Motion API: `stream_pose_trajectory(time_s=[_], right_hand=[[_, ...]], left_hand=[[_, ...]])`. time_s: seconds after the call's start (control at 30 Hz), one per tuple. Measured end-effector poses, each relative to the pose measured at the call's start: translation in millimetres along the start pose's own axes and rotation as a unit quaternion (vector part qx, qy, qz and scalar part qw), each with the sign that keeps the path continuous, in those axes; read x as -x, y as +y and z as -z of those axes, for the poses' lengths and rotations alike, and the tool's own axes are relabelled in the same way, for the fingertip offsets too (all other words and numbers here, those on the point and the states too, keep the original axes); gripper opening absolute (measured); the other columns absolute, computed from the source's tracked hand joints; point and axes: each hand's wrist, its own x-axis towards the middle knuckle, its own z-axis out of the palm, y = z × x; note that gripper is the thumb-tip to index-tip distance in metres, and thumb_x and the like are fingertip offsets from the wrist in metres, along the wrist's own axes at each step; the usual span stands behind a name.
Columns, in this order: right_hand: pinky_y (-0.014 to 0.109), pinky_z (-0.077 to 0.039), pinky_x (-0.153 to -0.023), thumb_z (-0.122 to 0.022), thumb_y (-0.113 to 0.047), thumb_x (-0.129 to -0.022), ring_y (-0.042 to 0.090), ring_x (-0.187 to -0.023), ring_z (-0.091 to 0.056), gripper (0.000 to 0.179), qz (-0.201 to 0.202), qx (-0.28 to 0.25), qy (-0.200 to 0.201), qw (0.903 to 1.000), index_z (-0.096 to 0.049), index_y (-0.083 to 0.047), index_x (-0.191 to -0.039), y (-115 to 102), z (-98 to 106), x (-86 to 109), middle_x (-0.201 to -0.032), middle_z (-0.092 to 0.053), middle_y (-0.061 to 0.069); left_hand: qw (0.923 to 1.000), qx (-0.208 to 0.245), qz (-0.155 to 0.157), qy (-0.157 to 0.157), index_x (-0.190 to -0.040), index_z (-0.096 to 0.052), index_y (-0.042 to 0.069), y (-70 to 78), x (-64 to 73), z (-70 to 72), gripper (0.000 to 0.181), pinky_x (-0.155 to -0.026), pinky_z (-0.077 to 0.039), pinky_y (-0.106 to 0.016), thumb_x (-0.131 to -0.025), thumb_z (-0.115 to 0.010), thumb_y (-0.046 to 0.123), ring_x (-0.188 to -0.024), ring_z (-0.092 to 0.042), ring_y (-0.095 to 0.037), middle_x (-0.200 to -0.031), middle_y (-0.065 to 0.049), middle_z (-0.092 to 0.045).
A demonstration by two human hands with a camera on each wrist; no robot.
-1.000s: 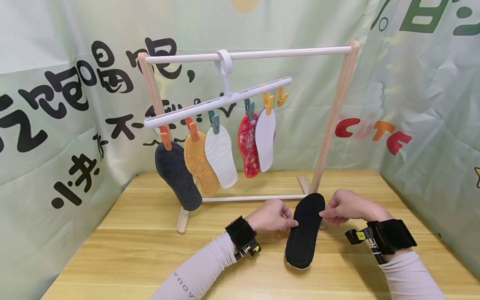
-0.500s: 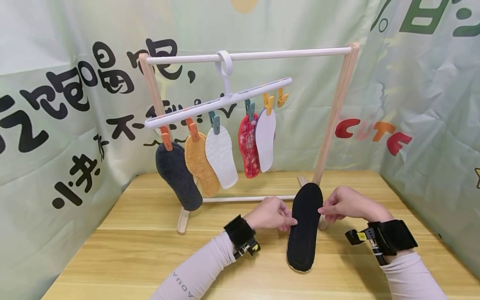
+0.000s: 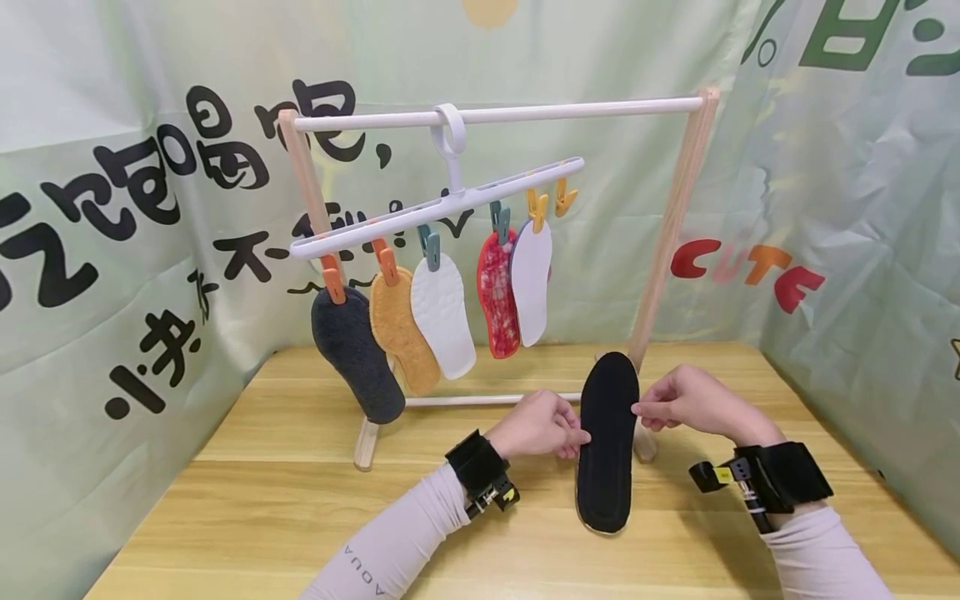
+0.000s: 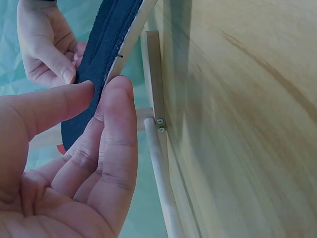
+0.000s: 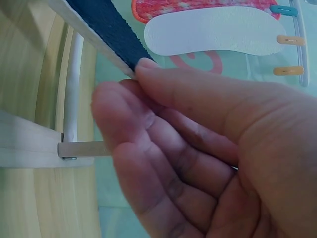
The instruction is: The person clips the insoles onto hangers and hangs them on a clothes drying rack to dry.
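A black insole (image 3: 609,442) with a pale underside is held nearly upright above the table, toe end up. My left hand (image 3: 542,425) pinches its left edge between thumb and fingers, as the left wrist view shows with the dark insole (image 4: 106,54). On the opposite edge my right hand (image 3: 686,404) pinches with thumb and index finger. Behind hangs a white clip hanger (image 3: 450,204), carrying a dark grey insole (image 3: 356,354), an orange insole (image 3: 403,329), a white textured insole (image 3: 442,315), a red patterned insole (image 3: 498,293) and a smooth white insole (image 3: 531,283).
The hanger hooks over the white top bar (image 3: 585,111) of a wooden-legged rack standing on the table (image 3: 300,517). At its right end a yellow clip (image 3: 564,198) holds nothing. Printed cloth (image 3: 630,50) encloses the back and sides.
The black insole has risen slightly and turned more upright, its top moving up and left. Both hands have shifted a little upward with it. The hanging insoles stay put.
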Motion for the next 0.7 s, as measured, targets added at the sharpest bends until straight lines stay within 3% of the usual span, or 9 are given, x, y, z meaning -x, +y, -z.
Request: stream_pose_trajectory(time_s=[0.1, 0.37, 0.7], right_hand=[[0.023, -0.042, -0.062, -0.078, -0.026, -0.1, 0.005, -0.065, -0.054, 0.025, 0.005, 0.01, 0.018, 0.9998, -0.079, -0.007, -0.083, -0.3, -0.5, -0.4, -0.073, -0.071, -0.001], [0.024, -0.06, -0.071, -0.078, -0.021, -0.099, 0.007, -0.076, -0.073, 0.017, 0.015, -0.001, 0.046, 0.9988, -0.085, -0.006, -0.097, -2.8, 0.2, -2.0, -0.081, -0.08, 0.003], [0.026, -0.061, -0.074, -0.077, -0.025, -0.101, 0.015, -0.082, -0.079, 0.018, 0.024, 0.001, 0.067, 0.9974, -0.086, -0.009, -0.1, -3.7, -0.8, -4.4, -0.086, -0.082, 0.004]], left_hand=[[1.0, 0.007, -0.001, -0.002, -0.082, -0.073, 0.008, -0.2, 0.0, 0.5, 0.019, -0.061, -0.061, -0.025, -0.096, -0.082, 0.015, -0.065, -0.078, -0.019, -0.069, -0.003, -0.078], [0.9996, 0.025, -0.012, 0.0, -0.084, -0.071, 0.005, 0.0, -0.9, 3.0, 0.019, -0.068, -0.066, -0.037, -0.098, -0.079, 0.013, -0.076, -0.081, -0.034, -0.078, -0.013, -0.08], [0.9984, 0.049, -0.024, 0.014, -0.085, -0.069, 0.004, -2.6, -3.0, 5.5, 0.018, -0.073, -0.066, -0.046, -0.098, -0.079, 0.011, -0.081, -0.08, -0.044, -0.079, -0.015, -0.08]])
